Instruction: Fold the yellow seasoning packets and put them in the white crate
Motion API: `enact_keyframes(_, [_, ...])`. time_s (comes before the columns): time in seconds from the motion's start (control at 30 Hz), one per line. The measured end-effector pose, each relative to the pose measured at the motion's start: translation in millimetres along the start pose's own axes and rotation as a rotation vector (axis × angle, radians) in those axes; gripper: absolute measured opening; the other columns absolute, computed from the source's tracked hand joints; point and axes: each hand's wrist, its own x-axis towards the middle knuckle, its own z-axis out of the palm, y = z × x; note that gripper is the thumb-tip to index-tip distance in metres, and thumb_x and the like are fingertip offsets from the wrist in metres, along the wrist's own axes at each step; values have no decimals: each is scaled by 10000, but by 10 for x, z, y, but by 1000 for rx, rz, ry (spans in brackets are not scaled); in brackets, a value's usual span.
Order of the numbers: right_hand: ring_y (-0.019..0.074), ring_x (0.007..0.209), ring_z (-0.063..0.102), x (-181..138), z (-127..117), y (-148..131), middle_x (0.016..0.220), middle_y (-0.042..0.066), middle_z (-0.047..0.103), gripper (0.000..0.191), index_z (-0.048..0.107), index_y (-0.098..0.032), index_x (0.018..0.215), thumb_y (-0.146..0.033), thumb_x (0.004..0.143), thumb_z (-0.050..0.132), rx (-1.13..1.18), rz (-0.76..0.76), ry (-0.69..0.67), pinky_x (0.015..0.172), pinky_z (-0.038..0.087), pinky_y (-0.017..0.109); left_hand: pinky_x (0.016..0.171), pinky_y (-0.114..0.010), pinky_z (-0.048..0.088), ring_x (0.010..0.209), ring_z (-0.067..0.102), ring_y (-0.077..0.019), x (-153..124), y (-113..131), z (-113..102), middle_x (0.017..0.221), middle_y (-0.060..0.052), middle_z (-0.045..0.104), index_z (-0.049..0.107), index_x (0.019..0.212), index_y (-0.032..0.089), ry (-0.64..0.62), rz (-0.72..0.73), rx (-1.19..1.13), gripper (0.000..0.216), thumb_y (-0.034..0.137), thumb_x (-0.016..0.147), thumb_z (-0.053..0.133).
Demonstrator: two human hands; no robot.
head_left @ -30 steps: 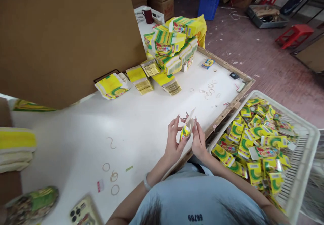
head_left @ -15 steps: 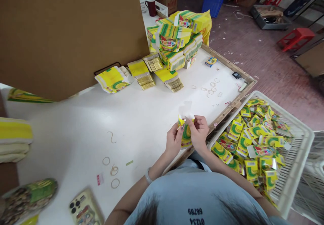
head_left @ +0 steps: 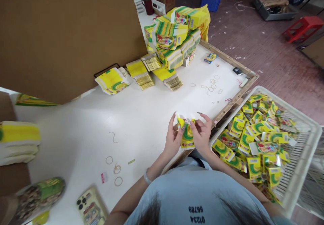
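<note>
Gripping one small yellow-green carton (head_left: 187, 135) between my left hand (head_left: 172, 140) and right hand (head_left: 202, 137) over the white table (head_left: 141, 117); beside the table, a basket (head_left: 301, 171) on brick-red floor (head_left: 265, 59).

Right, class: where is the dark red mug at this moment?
The dark red mug stands at the table's far end, in a white basket, just beyond the piled yellow cartons.

The white flap that stood up at twelve o'clock from the small yellow-green carton (head_left: 187, 134) half a second ago is now folded down. The left hand (head_left: 172, 140) and right hand (head_left: 202, 135) have closed in from nine and three o'clock, fingertips pressing its top edge.
</note>
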Motion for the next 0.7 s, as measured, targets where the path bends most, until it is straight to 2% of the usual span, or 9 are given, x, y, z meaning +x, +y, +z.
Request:
enact_keyframes(0.07, [200,868,669,-45,-93,11,973,70,684,227,627,-233,1042,-422,925,673,-68,-79,17,761,580,356,776,-337,611,843,740,-197,-101,-6,-20,1140,-105,749,272,1575,290,-53,-27,-34,843,581,900,684])
enact_keyframes(0.13, [224,957,671,-140,-221,40,1094,105,704,191,668,-230,982,-413,928,665,-116,-116,-44,820,585,385,765,-335,610,858,748,-207,-228,-32,-74,1135,-111,757,239,1595,293,-107,-79,-28,850,579,916,663])
enact_keyframes(0.27, [184,734,669,-383,-460,82,932,50,743,257,683,-248,1135,-423,952,636,-53,73,-276,657,579,315,709,-278,572,791,718,-177,-470,-107,-240,1003,-67,770,349,1575,265,-195,-213,28,813,571,901,687])
enact_keyframes(0.33, [170,659,649,-445,-530,69,820,22,728,239,690,-240,1064,-442,973,600,-36,132,-348,598,561,290,689,-258,552,759,698,-164,-534,-120,-308,923,-46,756,436,1533,242,-251,-253,50,757,542,894,709])
enact_keyframes(0.43, [175,687,652,-430,-559,27,774,22,703,282,683,-234,869,-432,1005,535,-111,51,-437,653,579,312,769,-287,564,907,701,-200,-523,-101,-353,998,-77,736,639,1304,216,-261,-189,138,495,521,916,681])
enact_keyframes(0.53, [210,837,705,-375,-539,13,895,63,741,247,696,-239,900,-414,998,552,-175,-81,-400,763,612,362,750,-281,563,994,663,-215,-454,-89,-340,1068,-101,697,705,1042,206,-207,-81,312,351,530,961,597])
enact_keyframes(0.57, [223,887,721,-363,-539,21,951,80,756,220,706,-241,957,-416,987,577,-192,-107,-365,786,621,378,717,-274,560,967,658,-207,-441,-94,-329,1069,-100,686,699,1052,212,-190,-57,340,355,535,968,580])
enact_keyframes(0.63, [241,934,747,-352,-570,51,1022,99,777,231,723,-248,1068,-429,971,618,-225,-136,-324,812,637,403,660,-268,553,847,651,-180,-441,-112,-306,1055,-85,678,643,1238,240,-161,-38,324,419,550,963,578])
enact_keyframes(0.7, [245,953,767,-347,-642,88,1064,95,792,271,741,-266,1131,-452,967,629,-232,-173,-392,837,652,415,580,-264,526,676,609,-149,-468,-118,-291,991,-60,685,495,1454,264,-155,-68,265,589,579,961,562])
